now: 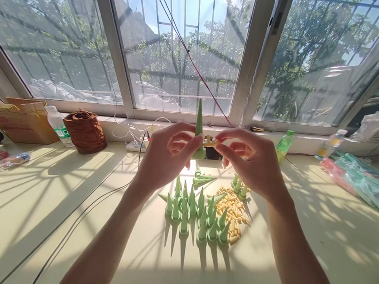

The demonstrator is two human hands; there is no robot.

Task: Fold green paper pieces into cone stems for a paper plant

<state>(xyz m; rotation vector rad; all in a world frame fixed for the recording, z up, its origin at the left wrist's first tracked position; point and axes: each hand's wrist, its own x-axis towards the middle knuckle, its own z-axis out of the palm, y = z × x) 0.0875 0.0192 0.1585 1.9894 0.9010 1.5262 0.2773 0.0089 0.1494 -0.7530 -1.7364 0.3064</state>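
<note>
My left hand point(172, 151) pinches a green plastic spike point(199, 121), a pointed cone with a wider base, and holds it upright above the table. Between the fingertips of my right hand point(250, 157) is a small tan plastic piece point(212, 142), level with the spike's lower part; whether the two touch I cannot tell. Below stand several green cones point(184, 221), points up, in a loose cluster, with a few lying on their sides. Beside them spreads a heap of small tan pieces point(232, 205). A dark flat object point(213, 154) shows partly behind my hands.
At the back left are a cardboard box point(25, 124), a clear bottle point(59, 126) and a brown bag point(84, 132). A power strip point(135, 146) has cables running across the table's left. On the right are a green bottle point(284, 145), another bottle point(330, 144) and plastic bags point(362, 180).
</note>
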